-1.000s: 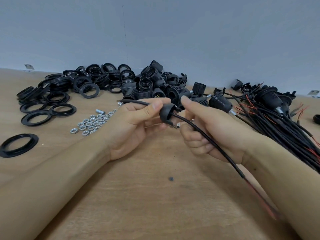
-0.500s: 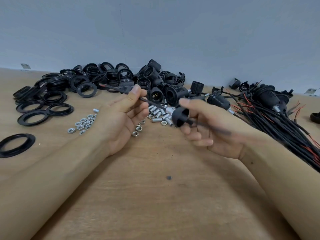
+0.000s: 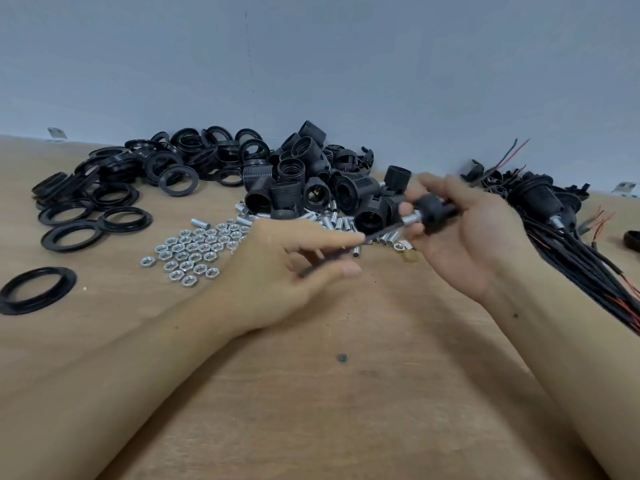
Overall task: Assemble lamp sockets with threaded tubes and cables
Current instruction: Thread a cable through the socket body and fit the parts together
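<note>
My right hand is raised at centre right and grips a black socket cap. A short silver threaded tube sticks out of the cap's left side. A thin black cable comes out of the tube and slants down to the left. My left hand pinches that cable between index finger and thumb, just above the wooden table. The cable's far end is hidden behind my right palm.
Black rings lie piled at the back left, with one ring alone at the left edge. Silver nuts, loose threaded tubes and black socket bodies lie behind my hands. Sockets with cables are stacked at right.
My hands have drawn apart. The right hand carried the cap up and to the right, and the tube now shows. The left hand dropped lower, still on the cable.
</note>
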